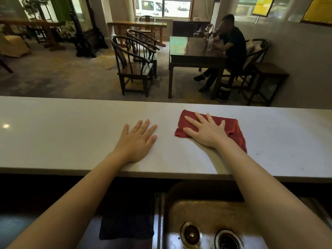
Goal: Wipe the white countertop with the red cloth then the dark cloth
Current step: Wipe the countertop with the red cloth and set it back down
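Note:
The white countertop (71,133) runs across the middle of the head view. A folded red cloth (233,130) lies on it right of centre. My right hand (206,131) presses flat on top of the red cloth, fingers spread, covering its middle. My left hand (138,141) rests flat on the bare countertop a short way left of the cloth, fingers apart, holding nothing. A dark cloth (125,223) lies on the lower metal surface beside the sink, partly under my left forearm.
A steel sink (206,212) with two drain fittings sits below the countertop's near edge. Beyond the far edge are dark wooden chairs (133,69), a table (194,53) and a seated person (231,45).

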{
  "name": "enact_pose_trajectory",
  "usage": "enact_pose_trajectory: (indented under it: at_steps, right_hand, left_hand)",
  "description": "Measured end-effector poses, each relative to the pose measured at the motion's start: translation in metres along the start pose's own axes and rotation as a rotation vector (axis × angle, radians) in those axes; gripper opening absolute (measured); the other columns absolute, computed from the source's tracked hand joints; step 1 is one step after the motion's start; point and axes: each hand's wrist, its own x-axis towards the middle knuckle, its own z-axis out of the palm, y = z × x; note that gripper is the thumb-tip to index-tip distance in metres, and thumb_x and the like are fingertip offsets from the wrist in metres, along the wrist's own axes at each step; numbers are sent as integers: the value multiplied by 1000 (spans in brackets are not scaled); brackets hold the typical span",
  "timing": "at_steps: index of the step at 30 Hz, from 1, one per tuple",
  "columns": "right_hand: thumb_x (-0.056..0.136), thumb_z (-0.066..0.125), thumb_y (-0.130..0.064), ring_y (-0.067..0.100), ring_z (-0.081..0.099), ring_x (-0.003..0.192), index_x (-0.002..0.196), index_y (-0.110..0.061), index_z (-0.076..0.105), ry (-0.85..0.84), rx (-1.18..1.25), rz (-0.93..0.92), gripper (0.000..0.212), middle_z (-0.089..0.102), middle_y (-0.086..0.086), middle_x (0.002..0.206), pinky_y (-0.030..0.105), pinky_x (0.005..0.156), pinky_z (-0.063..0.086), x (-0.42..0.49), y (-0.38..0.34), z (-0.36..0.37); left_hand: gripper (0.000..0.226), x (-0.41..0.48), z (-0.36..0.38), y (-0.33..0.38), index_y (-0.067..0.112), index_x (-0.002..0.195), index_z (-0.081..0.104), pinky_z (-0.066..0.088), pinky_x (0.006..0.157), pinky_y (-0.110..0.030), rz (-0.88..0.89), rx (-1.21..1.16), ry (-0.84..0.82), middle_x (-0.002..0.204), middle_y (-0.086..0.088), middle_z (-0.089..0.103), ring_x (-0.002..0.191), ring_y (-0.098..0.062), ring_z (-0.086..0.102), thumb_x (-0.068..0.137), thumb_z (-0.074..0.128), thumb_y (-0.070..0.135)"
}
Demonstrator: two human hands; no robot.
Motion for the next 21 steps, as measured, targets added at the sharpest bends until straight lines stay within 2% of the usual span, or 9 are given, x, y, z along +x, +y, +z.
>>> enact_pose_trajectory:
  at_steps: [6, 11, 21]
  right_hand:
    - [80, 17, -76, 29, -7, 144, 138, -54, 6, 9, 13, 93, 63, -2, -8, 158, 73, 102, -7, -23, 16, -1]
    - [76, 11, -80, 28, -8, 144, 137, -56, 4, 23, 5, 101, 66, -3, -8, 158, 73, 102, -7, -46, 18, 4]
    - [73, 4, -80, 28, -11, 144, 138, -55, 0, 34, -10, 76, 69, -6, -8, 158, 70, 104, -9, -80, -4, 14]
  left_hand:
    - [52, -6, -6, 0, 38, 142, 2, -4, 115, -52, 12, -14, -5, 157, 5, -4, 143, -16, -6, 92, 6, 51]
    - [52, -3, -2, -1, 38, 142, 3, -4, 115, -53, 26, -16, 3, 157, 5, -3, 143, -17, -6, 92, 6, 51]
    - [63, 1, 1, -1, 40, 141, 3, -4, 113, -55, -4, 18, 5, 157, 4, -2, 143, -19, -4, 84, 8, 66]
